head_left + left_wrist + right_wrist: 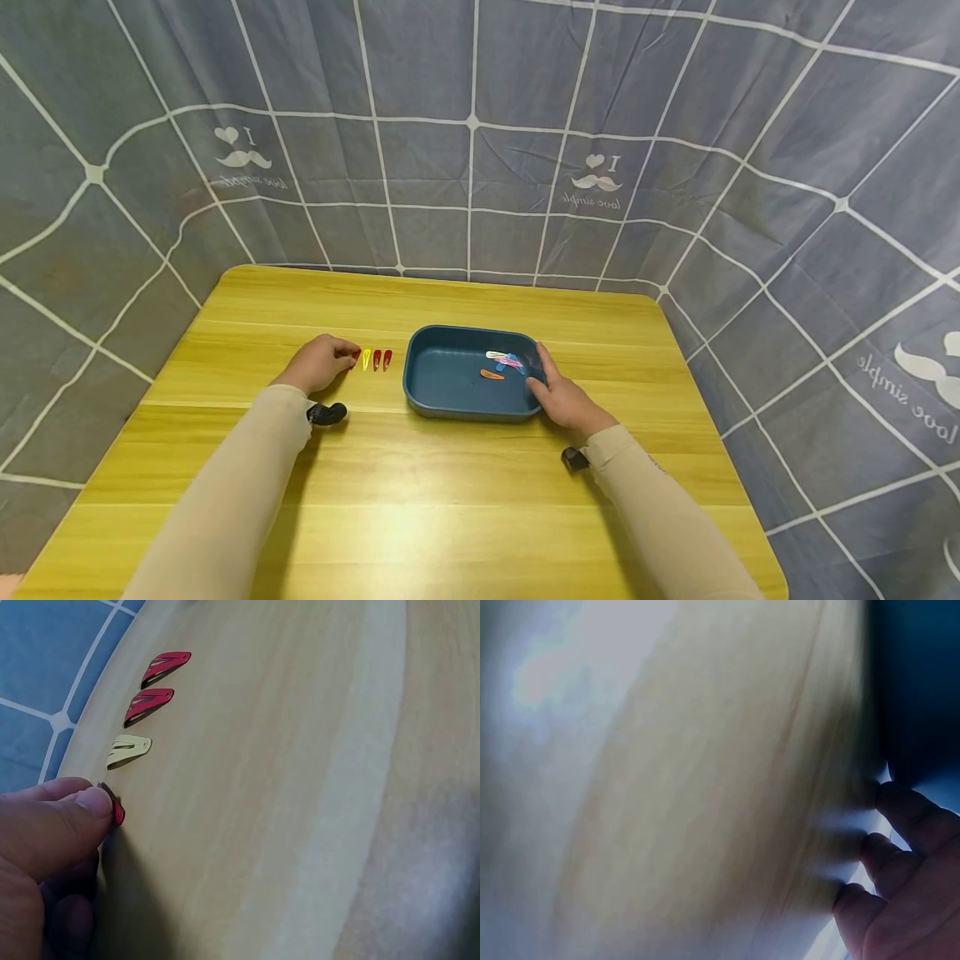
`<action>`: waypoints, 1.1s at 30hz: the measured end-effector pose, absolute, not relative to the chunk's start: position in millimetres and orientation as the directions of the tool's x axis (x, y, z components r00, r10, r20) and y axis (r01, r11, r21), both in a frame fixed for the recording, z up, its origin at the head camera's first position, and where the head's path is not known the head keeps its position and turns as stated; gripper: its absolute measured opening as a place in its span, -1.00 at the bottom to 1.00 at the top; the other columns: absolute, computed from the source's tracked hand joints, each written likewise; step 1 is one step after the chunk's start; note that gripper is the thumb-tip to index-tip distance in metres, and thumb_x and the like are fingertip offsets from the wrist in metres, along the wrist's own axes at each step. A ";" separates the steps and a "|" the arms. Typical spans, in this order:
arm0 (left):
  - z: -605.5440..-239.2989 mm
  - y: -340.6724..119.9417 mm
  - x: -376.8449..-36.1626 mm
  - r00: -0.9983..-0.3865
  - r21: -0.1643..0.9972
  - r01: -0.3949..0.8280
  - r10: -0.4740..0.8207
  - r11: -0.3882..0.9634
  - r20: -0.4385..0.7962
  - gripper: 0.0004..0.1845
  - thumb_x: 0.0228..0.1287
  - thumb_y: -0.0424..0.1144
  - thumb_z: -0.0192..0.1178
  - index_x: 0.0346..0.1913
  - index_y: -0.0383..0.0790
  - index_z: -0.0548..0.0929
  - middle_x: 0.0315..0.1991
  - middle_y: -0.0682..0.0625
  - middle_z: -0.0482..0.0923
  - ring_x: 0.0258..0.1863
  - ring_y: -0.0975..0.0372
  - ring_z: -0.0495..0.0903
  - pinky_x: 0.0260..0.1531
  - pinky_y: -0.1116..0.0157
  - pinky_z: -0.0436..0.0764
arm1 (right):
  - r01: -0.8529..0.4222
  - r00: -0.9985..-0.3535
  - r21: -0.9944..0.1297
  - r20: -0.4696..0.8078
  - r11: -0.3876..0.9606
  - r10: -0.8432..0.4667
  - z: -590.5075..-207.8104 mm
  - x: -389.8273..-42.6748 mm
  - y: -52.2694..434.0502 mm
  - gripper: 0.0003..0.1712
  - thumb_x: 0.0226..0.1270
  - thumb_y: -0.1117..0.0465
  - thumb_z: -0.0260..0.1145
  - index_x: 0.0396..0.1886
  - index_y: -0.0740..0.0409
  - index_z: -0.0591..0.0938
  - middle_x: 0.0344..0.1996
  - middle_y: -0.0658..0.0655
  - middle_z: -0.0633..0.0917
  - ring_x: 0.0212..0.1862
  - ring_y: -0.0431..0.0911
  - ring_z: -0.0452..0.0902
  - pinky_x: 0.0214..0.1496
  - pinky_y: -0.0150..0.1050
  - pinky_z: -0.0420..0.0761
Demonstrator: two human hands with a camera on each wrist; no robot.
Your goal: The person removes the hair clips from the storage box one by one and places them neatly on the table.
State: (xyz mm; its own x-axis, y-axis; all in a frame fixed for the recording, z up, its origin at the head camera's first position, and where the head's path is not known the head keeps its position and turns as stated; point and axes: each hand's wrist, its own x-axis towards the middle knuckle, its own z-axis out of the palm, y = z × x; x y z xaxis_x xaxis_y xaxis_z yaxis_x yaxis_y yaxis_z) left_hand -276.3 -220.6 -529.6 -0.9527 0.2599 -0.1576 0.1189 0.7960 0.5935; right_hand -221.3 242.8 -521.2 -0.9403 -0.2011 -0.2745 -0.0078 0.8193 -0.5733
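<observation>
Between thumb and forefinger, my left hand (318, 364) pinches a red snap hair clip (118, 811) at the left end of a row on the table. Beside it in the row lie a yellow hair clip (366, 359) and two more red hair clips (377, 360). My right hand (564, 400) grips the right end of a dark blue tray (442, 412), thumb at the rim and fingers along the outside. Inside the tray, toward its right, are an orange hair clip (492, 375) and a small overlapping pile of white, pink and blue clips (510, 362).
The wooden table (405, 525) extends around the tray on all sides. A grey curtain with white lines (420, 158) hangs behind the table and along its sides. Black wrist devices (327, 414) are worn at both sleeve cuffs.
</observation>
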 end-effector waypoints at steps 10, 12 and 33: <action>-535.8 -222.4 -275.3 -0.960 0.621 0.096 0.237 0.778 -0.148 -0.62 0.60 -0.24 0.18 0.33 -0.32 0.65 0.32 -0.35 0.57 0.36 -0.27 0.49 0.39 -0.23 0.45 | -0.001 -0.941 -0.582 -0.274 0.813 -0.197 -521.3 -221.1 242.8 -0.10 0.72 -0.19 -0.08 0.75 -0.25 -0.36 0.56 0.39 0.36 0.45 0.38 0.45 0.55 0.31 0.33; -537.4 -222.8 -275.6 -0.960 0.621 0.098 0.238 0.777 -0.146 -0.63 0.60 -0.25 0.18 0.32 -0.31 0.66 0.31 -0.34 0.57 0.35 -0.26 0.50 0.38 -0.23 0.45 | 0.002 -0.941 -0.585 -0.274 0.811 -0.196 -521.1 -220.9 242.9 -0.10 0.71 -0.18 -0.08 0.75 -0.25 -0.35 0.56 0.39 0.36 0.45 0.38 0.45 0.55 0.31 0.32; -542.3 -224.9 -277.3 -0.964 0.643 0.091 0.229 0.761 -0.135 -0.63 0.60 -0.23 0.17 0.32 -0.29 0.65 0.24 -0.29 0.65 0.25 -0.18 0.59 0.34 -0.21 0.49 | 0.009 -0.943 -0.575 -0.277 0.818 -0.184 -522.6 -220.3 243.1 -0.10 0.71 -0.18 -0.08 0.75 -0.24 -0.34 0.57 0.40 0.34 0.48 0.38 0.42 0.56 0.31 0.31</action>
